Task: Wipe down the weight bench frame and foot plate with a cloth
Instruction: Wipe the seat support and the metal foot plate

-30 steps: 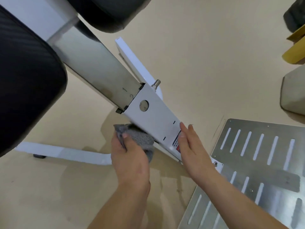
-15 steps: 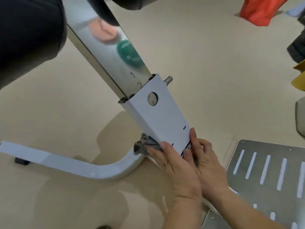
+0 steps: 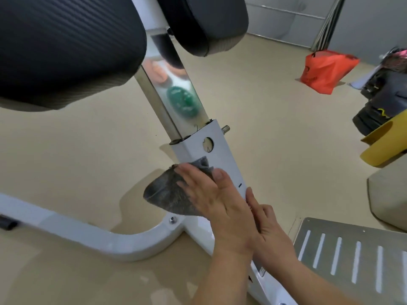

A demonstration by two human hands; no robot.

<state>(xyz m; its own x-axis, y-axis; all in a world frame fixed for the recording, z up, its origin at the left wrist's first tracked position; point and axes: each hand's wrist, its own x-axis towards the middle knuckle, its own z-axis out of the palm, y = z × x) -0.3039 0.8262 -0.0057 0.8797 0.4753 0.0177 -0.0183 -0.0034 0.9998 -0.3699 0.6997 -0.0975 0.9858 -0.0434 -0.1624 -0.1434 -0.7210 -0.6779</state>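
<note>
A white frame post (image 3: 217,155) rises from the floor, with a shiny steel inner tube (image 3: 176,100) sliding out of its top. My left hand (image 3: 217,201) presses a grey cloth (image 3: 169,192) against the left side and front face of the post. My right hand (image 3: 267,234) lies flat on the lower right of the post, just below the left hand, holding nothing. The slotted metal foot plate (image 3: 356,252) lies at the lower right. A curved white base leg (image 3: 92,236) runs off to the left.
Black pads (image 3: 66,45) hang overhead at the upper left and centre. An orange bag (image 3: 326,69), dark weight plates (image 3: 383,102) and a yellow object (image 3: 387,142) sit on the beige floor at the right. A locking pin (image 3: 225,129) sticks out of the post.
My left hand has moved the cloth from behind the post's lower left up onto its front face. The view has swung up, bringing the pads and the bag into sight.
</note>
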